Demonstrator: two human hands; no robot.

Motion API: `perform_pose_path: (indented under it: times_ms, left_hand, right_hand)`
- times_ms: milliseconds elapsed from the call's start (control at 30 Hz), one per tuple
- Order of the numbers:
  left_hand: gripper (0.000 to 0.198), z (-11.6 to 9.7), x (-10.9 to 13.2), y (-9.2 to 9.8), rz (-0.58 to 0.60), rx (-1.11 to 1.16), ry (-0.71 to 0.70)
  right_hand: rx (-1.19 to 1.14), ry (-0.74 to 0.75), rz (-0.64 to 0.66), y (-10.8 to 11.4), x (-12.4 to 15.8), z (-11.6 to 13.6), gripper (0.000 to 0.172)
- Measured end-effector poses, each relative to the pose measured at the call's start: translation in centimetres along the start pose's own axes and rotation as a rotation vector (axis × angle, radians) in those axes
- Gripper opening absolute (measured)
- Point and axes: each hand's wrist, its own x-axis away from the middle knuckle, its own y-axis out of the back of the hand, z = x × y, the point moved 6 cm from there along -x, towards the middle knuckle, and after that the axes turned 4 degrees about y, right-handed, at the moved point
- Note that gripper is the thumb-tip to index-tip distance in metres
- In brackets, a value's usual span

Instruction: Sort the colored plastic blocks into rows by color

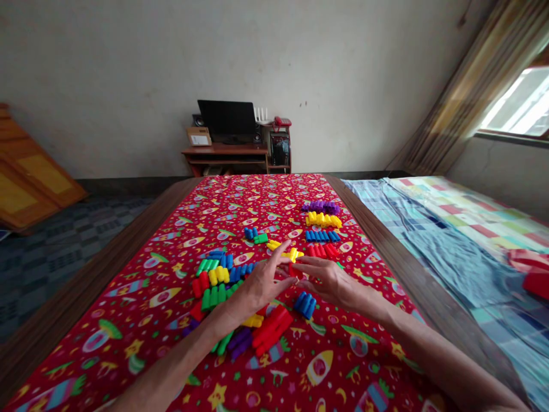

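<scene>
My left hand (262,280) and my right hand (328,279) meet over the middle of the patterned red cloth (321,366). Between their fingertips is a small red piece (295,271), partly covered by the fingers. Just beyond the hands lie yellow pieces (294,254). A mixed pile with green pieces (213,297), yellow pieces (219,275) and large red pieces (272,330) spreads around my left forearm. Blue pieces (305,305) lie just below my right hand. Beyond it, rows of red (323,250), blue (322,236), yellow (323,220) and purple pieces (321,207) stand one behind another.
Small blue pieces (250,233) and a green piece (260,238) lie left of the rows. A desk (227,150) with a monitor (227,121) stands against the far wall. To the right is a bed (454,246); a wooden cabinet (36,171) stands at left.
</scene>
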Motion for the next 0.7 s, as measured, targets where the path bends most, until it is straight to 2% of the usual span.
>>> perform_pose_path:
  times_ms: [133,300,400,500,600,700]
  left_hand:
    - [0.061,-1.0,0.3,-0.7,0.02,-0.045,-0.023]
    - [0.044,-1.2,0.0,0.2,0.024,-0.375,-0.139]
    - [0.038,0.6,-0.5,1.6,0.015,-0.608,-0.089]
    - [0.037,3.3,-0.7,2.8,0.07,-0.73,0.027]
    - [0.039,5.2,-0.5,3.5,0.155,-0.74,0.119]
    - [0.041,5.5,-0.2,3.9,0.209,-0.708,0.159]
  right_hand:
    - [-0.019,-0.023,-0.023,-0.1,-0.2,-0.3,0.035]
    - [0.137,-0.054,-0.147,2.3,0.7,-4.6,0.04]
    - [0.25,-0.127,-0.18,3.2,1.7,-7.7,0.039]
    - [0.355,-0.183,-0.156,3.0,2.4,-9.6,0.037]
    - [0.358,-0.18,-0.116,2.3,2.6,-10.2,0.034]
    - [0.335,-0.137,-0.12,2.1,2.6,-9.9,0.032]
